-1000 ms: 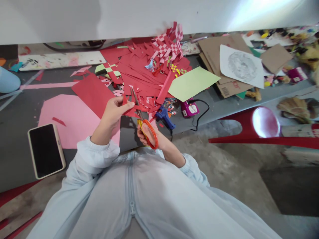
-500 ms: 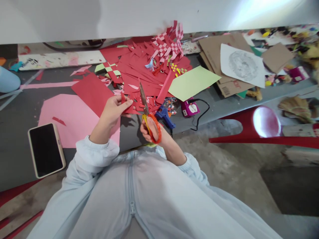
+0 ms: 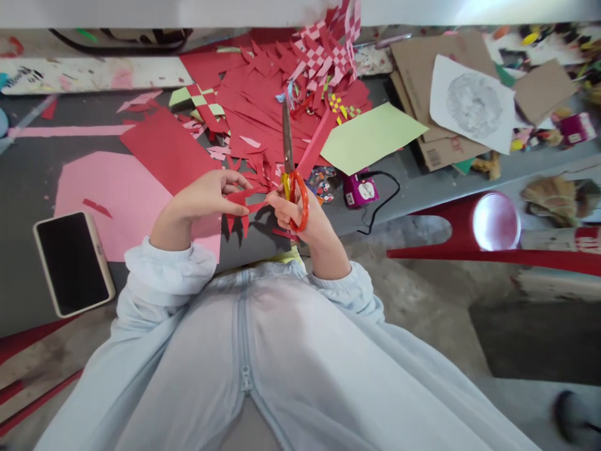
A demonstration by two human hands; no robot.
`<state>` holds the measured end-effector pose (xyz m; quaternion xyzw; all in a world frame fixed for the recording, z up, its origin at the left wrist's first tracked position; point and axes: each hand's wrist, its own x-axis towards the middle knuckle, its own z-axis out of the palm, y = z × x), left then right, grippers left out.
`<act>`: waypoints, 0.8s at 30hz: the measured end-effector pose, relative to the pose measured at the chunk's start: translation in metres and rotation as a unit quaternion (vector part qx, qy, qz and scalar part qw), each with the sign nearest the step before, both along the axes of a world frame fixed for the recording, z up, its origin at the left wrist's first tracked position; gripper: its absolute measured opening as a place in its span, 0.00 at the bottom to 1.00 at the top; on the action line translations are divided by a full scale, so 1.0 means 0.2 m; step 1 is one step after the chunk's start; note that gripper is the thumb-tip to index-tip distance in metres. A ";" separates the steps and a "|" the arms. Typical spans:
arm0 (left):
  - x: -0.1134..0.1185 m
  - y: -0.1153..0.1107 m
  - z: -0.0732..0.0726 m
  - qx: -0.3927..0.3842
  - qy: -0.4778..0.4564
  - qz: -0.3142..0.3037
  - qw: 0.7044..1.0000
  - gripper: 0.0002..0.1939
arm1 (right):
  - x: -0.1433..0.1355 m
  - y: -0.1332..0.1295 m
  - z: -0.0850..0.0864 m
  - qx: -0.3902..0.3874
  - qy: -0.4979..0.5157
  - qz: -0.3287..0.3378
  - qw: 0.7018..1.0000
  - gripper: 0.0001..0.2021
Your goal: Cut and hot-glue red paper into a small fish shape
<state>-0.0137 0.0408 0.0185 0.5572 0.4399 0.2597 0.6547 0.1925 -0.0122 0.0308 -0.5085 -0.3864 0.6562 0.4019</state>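
Observation:
My left hand pinches a cut red paper piece with pointed strips hanging from it. Scissors with orange and yellow handles are held in my right hand, blades closed and pointing away from me. The thumb and a finger of that hand also pinch one end of the red piece. Beyond both hands lies a heap of red paper strips. A red sheet overlaps a pink sheet on the left.
A phone lies at the left. To the right are a light green sheet, a purple box, a black cable, cardboard and a white printed sheet. A red stool stands beside the table.
The red piece is now stretched between both hands, its points hanging down. My right hand has come up to it, and the scissors have turned more upright. The whole view has shifted.

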 end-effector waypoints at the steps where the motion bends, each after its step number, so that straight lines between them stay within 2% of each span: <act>1: 0.00 0.00 0.00 0.007 0.000 -0.020 1.000 0.22 | -0.01 0.00 0.00 0.003 -0.007 0.005 1.000 0.26; 3: -0.01 0.01 0.00 0.027 0.000 -0.040 0.999 0.21 | -0.02 0.01 -0.01 0.006 -0.016 0.016 1.000 0.28; 6: -0.02 0.01 0.02 0.043 0.007 -0.021 0.999 0.21 | -0.03 0.01 -0.02 0.007 -0.017 0.015 1.000 0.28; 10: -0.03 -0.01 0.05 0.004 -0.025 0.059 0.998 0.20 | -0.03 0.01 -0.04 0.011 -0.014 -0.017 1.000 0.27; 13: -0.02 -0.01 0.05 0.006 -0.067 0.124 0.990 0.15 | -0.02 0.01 -0.03 0.019 -0.019 -0.029 0.999 0.27; 15: -0.02 -0.01 0.05 0.006 -0.071 0.146 0.987 0.14 | -0.02 0.01 -0.03 0.024 -0.019 -0.034 0.999 0.27; 24: -0.02 -0.01 0.07 -0.019 -0.065 0.159 0.985 0.14 | 0.01 -0.01 -0.01 0.030 -0.034 -0.047 0.998 0.27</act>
